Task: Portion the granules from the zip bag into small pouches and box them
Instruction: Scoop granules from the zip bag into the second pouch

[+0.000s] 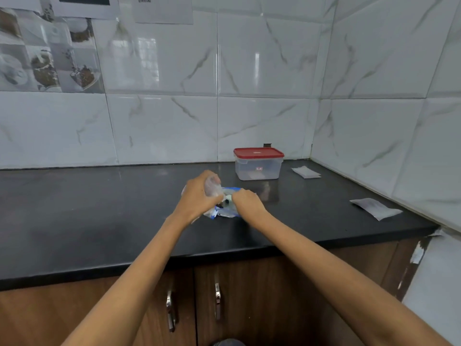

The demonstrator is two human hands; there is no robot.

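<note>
1. Left hand (pixel 199 196) fisted around a bunch of clear plastic, raised slightly off the black table (pixel 99 208); the plastic looks like the upper part of the zip bag (pixel 225 208).
2. Right hand (pixel 245 202) just right of the left hand, fingers curled down and pinching the bag's blue-edged part; what sits under its fingers is hidden.
3. Zip bag lies crumpled on the table between and under both hands. Small dark bits show at its mouth; granules themselves too small to tell.
4. Clear box (pixel 258 166) with red lid (pixel 258 152) shut on it, beyond the right hand, near the tiled wall.
5. One small white pouch (pixel 305 172) flat on the table right of the box.
6. Second pouch (pixel 376 208) well right of the right hand, near the side wall.
</note>
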